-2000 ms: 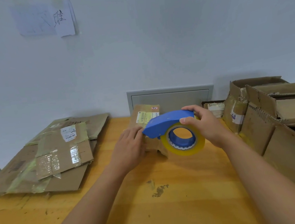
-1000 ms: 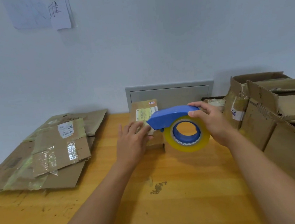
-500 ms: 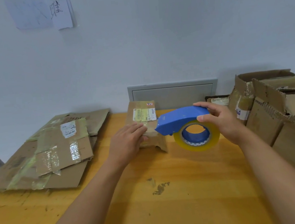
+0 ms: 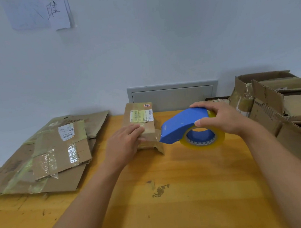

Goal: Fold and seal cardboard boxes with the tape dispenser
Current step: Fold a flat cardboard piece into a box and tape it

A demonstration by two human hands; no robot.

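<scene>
A small brown cardboard box (image 4: 140, 115) with white and yellow labels stands on the wooden table (image 4: 175, 204) near the wall. My left hand (image 4: 124, 143) rests on its near side with fingers laid flat over the taped edge. My right hand (image 4: 219, 119) grips a blue tape dispenser (image 4: 182, 124) holding a yellowish tape roll (image 4: 203, 141). The dispenser hangs just right of the box, its nose close to the box's lower right corner. Whether tape still joins the dispenser to the box is unclear.
Flattened cardboard sheets (image 4: 43, 156) with old tape lie stacked at the left. Several opened, torn boxes (image 4: 280, 106) crowd the right edge. A grey wall panel (image 4: 173, 96) sits behind the small box. A dark stain (image 4: 159, 189) marks the table's middle.
The dispenser has drawn away to the right, off the front of the box. My left hand stayed on the box, which has turned a little.
</scene>
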